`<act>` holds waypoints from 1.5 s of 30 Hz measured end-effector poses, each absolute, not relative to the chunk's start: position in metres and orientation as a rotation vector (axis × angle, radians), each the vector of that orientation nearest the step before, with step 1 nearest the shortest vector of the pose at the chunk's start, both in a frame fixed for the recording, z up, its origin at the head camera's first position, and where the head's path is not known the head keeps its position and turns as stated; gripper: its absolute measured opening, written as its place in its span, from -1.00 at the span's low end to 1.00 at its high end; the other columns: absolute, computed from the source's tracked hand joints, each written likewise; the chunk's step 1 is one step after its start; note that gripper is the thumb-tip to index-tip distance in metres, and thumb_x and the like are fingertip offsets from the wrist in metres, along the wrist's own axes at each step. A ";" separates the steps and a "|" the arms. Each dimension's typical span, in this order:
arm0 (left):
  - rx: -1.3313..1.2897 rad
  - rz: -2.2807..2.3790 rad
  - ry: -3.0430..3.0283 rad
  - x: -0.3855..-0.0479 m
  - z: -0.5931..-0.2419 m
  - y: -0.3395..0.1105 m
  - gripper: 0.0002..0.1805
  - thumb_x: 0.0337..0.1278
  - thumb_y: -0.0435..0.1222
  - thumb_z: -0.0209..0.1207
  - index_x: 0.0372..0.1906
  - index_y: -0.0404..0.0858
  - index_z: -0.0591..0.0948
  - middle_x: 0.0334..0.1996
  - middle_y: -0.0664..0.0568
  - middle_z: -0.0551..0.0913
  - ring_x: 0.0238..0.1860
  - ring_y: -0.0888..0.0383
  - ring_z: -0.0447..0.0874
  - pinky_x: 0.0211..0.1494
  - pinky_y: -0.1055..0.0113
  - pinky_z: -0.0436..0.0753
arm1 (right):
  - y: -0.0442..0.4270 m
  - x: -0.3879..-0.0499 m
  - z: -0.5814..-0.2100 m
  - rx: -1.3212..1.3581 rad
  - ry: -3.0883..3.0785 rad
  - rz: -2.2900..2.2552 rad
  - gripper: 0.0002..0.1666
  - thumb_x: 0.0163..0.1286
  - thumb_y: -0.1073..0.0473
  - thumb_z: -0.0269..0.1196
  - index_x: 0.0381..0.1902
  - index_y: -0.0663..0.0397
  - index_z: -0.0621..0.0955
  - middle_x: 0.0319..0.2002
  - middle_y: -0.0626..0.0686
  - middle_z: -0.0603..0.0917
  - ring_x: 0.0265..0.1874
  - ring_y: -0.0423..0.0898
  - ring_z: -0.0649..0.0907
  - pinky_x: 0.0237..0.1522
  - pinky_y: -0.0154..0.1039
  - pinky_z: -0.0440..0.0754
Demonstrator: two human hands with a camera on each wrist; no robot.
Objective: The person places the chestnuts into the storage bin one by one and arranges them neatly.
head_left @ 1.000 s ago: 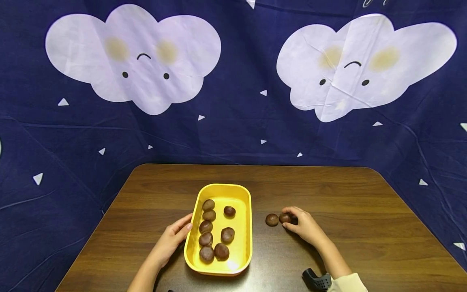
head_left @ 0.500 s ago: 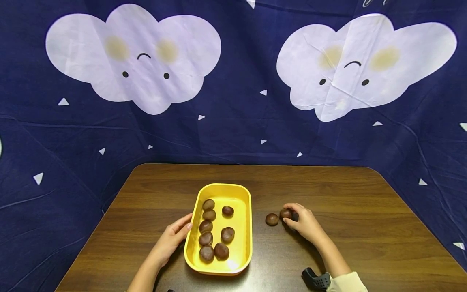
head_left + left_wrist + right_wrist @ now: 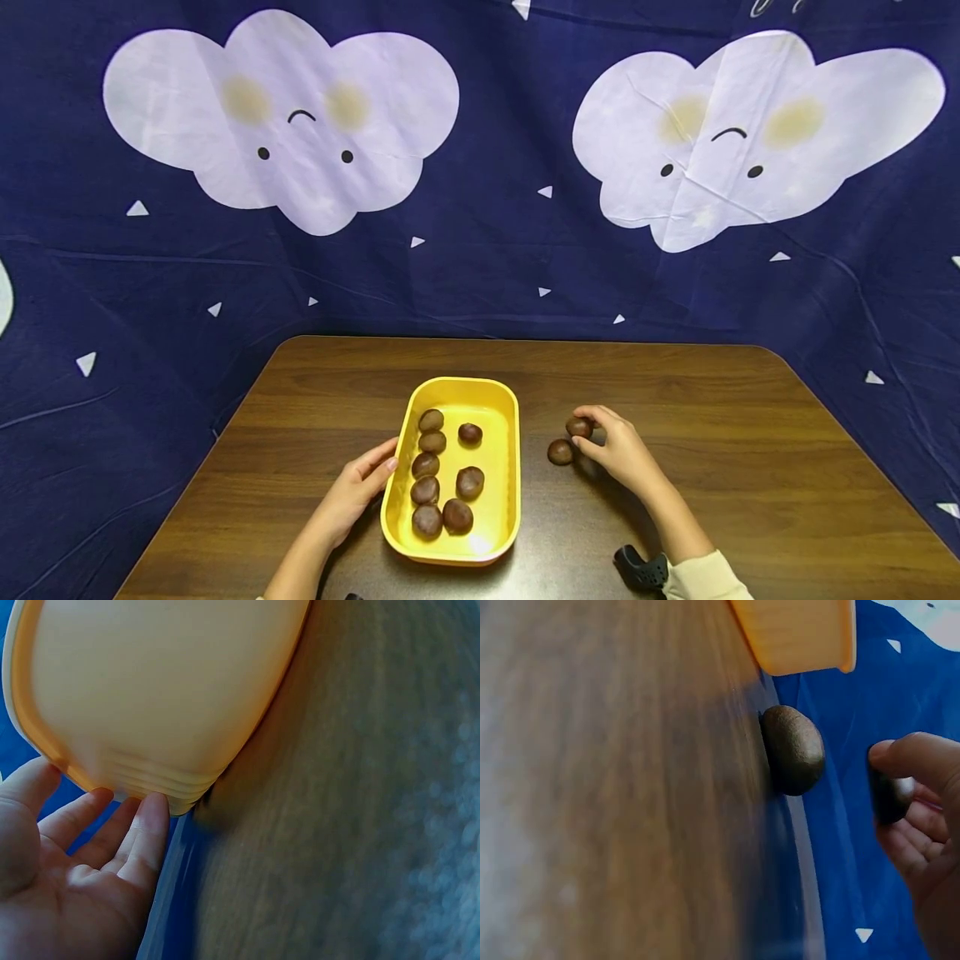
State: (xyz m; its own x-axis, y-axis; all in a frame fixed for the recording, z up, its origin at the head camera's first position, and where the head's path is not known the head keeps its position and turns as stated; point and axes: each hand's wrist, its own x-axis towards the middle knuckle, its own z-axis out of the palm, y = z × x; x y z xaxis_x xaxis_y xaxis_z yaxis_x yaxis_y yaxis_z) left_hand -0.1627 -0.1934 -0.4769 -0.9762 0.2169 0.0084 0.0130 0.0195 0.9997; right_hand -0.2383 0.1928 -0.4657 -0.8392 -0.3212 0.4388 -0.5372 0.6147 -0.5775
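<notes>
My right hand (image 3: 624,452) pinches a brown chestnut (image 3: 578,427) between thumb and fingers, lifted off the table. The right wrist view shows this chestnut (image 3: 890,796) apart from another chestnut (image 3: 793,750) that rests on the table. That second chestnut (image 3: 560,452) lies just left of my right hand in the head view. My left hand (image 3: 352,496) holds the left side of a yellow plastic box (image 3: 495,546), thumb at the rim. In the left wrist view its fingertips (image 3: 155,810) touch the ridged outer wall of the box (image 3: 161,697).
Inside the box, several chestnuts (image 3: 425,491) form a column along the left wall; a few more (image 3: 470,482) lie beside them. The wooden table (image 3: 675,383) ends at a dark blue cloth (image 3: 487,275) printed with clouds.
My right hand has picked its chestnut up from beside the other one and moved it slightly up and left. The left hand stays at the box.
</notes>
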 end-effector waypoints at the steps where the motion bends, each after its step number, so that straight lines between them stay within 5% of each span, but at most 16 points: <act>1: 0.243 2.087 2.133 -0.163 -0.477 -0.193 -0.46 0.30 -0.25 -0.05 0.28 -0.44 0.20 0.20 -0.32 0.27 0.08 -0.06 0.39 0.01 0.36 0.46 | 0.191 -0.239 -0.464 0.707 -2.546 1.052 -0.55 0.00 0.37 0.37 -0.09 0.23 0.54 -0.20 0.01 0.59 -0.24 -0.08 0.57 -0.19 -0.08 0.53; 23: 0.237 2.088 2.125 -0.163 -0.478 -0.194 -0.46 0.31 -0.25 -0.06 0.28 -0.45 0.19 0.19 -0.34 0.29 0.06 -0.06 0.42 0.00 0.36 0.47 | 0.110 -0.241 -0.436 0.968 -2.464 1.165 -0.60 0.08 0.29 0.33 -0.08 0.19 0.55 -0.13 -0.03 0.57 -0.15 -0.16 0.53 -0.08 -0.15 0.49; 45: 0.212 2.090 2.138 -0.163 -0.477 -0.193 -0.46 0.29 -0.25 -0.04 0.27 -0.44 0.22 0.19 -0.32 0.28 0.05 -0.03 0.43 -0.01 0.38 0.46 | 0.052 -0.230 -0.439 1.239 -2.659 0.978 -0.69 0.15 0.17 0.28 -0.13 0.12 0.56 -0.24 -0.07 0.61 -0.28 -0.24 0.52 -0.17 -0.33 0.48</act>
State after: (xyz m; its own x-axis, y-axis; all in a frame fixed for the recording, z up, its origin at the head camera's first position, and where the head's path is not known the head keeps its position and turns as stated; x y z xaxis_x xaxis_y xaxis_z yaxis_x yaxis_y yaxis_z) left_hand -0.1631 -0.1925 -0.4765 -0.9797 0.2003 -0.0041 0.0004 0.0225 0.9997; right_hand -0.2301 0.0523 -0.4391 -0.6778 -0.6733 0.2954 -0.7042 0.4791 -0.5240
